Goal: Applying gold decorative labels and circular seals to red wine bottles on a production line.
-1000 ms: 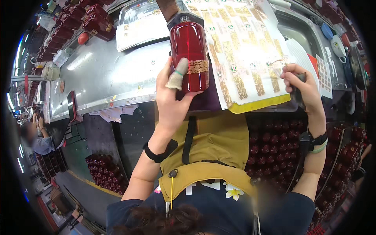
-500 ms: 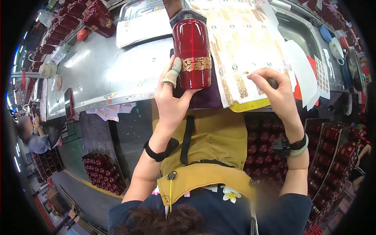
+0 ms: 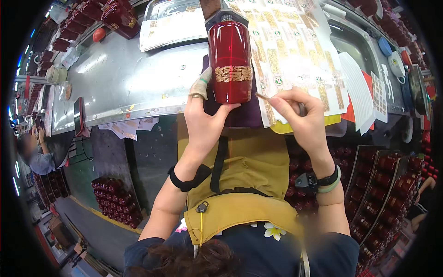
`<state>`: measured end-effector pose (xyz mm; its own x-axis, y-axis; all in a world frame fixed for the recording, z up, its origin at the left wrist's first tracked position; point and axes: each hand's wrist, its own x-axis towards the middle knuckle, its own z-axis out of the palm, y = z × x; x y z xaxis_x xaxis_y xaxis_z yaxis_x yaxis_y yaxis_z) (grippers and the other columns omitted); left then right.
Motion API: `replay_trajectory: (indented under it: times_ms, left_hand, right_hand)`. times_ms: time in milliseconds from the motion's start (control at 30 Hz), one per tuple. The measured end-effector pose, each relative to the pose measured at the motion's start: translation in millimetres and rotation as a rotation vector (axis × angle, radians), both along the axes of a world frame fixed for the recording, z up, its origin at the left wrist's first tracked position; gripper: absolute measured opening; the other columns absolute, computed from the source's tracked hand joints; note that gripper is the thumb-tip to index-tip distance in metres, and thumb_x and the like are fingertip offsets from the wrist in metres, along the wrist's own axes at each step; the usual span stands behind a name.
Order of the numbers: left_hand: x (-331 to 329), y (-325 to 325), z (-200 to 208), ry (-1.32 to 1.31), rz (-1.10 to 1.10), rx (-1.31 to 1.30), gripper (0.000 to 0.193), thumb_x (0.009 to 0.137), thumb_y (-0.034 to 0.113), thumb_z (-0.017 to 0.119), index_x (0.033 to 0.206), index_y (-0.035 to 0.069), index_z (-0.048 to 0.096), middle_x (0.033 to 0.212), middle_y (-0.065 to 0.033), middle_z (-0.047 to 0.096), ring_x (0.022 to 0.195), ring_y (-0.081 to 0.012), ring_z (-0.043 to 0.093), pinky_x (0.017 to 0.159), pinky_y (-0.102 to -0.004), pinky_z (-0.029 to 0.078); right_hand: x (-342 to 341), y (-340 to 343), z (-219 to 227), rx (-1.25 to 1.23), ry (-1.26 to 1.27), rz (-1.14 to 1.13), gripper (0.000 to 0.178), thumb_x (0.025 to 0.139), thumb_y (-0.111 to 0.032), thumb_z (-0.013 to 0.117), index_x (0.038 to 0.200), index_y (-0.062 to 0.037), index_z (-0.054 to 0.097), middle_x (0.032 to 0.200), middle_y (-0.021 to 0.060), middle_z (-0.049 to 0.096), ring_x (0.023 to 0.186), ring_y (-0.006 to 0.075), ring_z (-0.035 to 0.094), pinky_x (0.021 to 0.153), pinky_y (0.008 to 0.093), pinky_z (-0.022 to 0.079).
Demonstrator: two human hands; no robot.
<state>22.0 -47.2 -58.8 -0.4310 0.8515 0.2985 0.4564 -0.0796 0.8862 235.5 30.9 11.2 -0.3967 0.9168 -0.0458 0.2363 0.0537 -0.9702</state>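
Observation:
A glossy dark red bottle (image 3: pixel 229 48) with a gold ornamental band (image 3: pixel 234 74) lies on a purple cloth (image 3: pixel 244 119), its neck pointing away from me against a dark holder (image 3: pixel 226 16). My left hand (image 3: pixel 203 115) grips its lower left side, with the thumb along the base and pale covers on some fingertips. Just right of the bottle's base, my right hand (image 3: pixel 302 115) pinches a thin gold-brown strip (image 3: pixel 262 96), seemingly a sticker. A dark rounded object (image 3: pixel 302 109) shows among its fingers; I cannot tell its kind. Sheets of gold stickers (image 3: pixel 295 55) spread beneath and beyond that hand.
White papers (image 3: pixel 357 87) and a red sheet (image 3: pixel 368 82) lie to the right, near a sink (image 3: pixel 353 41). A tray with papers (image 3: pixel 173 30) sits at the far left. Stacked red bottles (image 3: pixel 115 203) stand below the metal table (image 3: pixel 134 83). Another person (image 3: pixel 37 150) is at the far left.
My right hand has moved left and slightly nearer, from over the sticker sheets to beside the bottle, bringing the strip along. My left hand stays on the bottle.

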Motion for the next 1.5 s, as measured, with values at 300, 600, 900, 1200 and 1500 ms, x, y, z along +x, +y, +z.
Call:
replay_trajectory:
  times_ms: [300,600,900,1200,1500]
  left_hand:
    - [-2,-16,11,-0.385,-0.230,-0.042,0.072,0.098,0.005,0.062,0.160,-0.010,0.028,0.163,-0.0220,0.038,0.149,-0.0262,0.040,0.122,-0.0395,0.032]
    - [11,-5,8,-0.531,-0.138,-0.029,0.068,0.104,0.011,0.063,0.160,-0.008,0.028,0.161,-0.0197,0.042,0.145,-0.0234,0.044,0.120,-0.0369,0.034]
    - [11,-8,7,-0.556,-0.122,-0.014,0.067,0.105,0.010,0.062,0.160,-0.007,0.029,0.161,-0.0184,0.041,0.145,-0.0225,0.043,0.121,-0.0366,0.033]
    - [13,-7,7,-0.511,-0.123,-0.006,0.065,0.106,0.008,0.059,0.161,-0.006,0.028,0.162,-0.0172,0.040,0.145,-0.0216,0.043,0.121,-0.0364,0.033]
    - [14,-8,8,-0.585,-0.108,-0.025,0.066,0.105,0.006,0.059,0.161,-0.007,0.028,0.162,-0.0180,0.040,0.144,-0.0215,0.043,0.119,-0.0359,0.035]
  right_hand:
    - [-35,-7,-9,0.036,0.013,0.088,0.011,0.090,-0.014,0.080,0.092,-0.0031,0.078,0.076,-0.0013,0.064,0.063,0.0064,0.043,0.058,0.0262,0.033]
    - [-31,-7,-35,-0.040,0.010,0.028,0.017,0.089,-0.019,0.082,0.090,-0.0036,0.077,0.076,-0.0013,0.064,0.064,0.0064,0.044,0.058,0.0251,0.034]
    - [-40,-9,-42,-0.053,0.069,-0.046,0.015,0.089,-0.016,0.084,0.086,-0.0038,0.077,0.074,-0.0015,0.066,0.061,0.0041,0.056,0.056,0.0236,0.034]
    - [-38,-9,-44,-0.014,0.038,-0.039,0.014,0.087,-0.018,0.085,0.085,-0.0064,0.078,0.077,-0.0028,0.068,0.065,0.0045,0.052,0.057,0.0251,0.034]
    - [-40,-11,-45,-0.039,0.050,-0.053,0.016,0.088,-0.019,0.085,0.084,-0.0059,0.076,0.077,-0.0038,0.065,0.068,0.0053,0.048,0.059,0.0256,0.034]
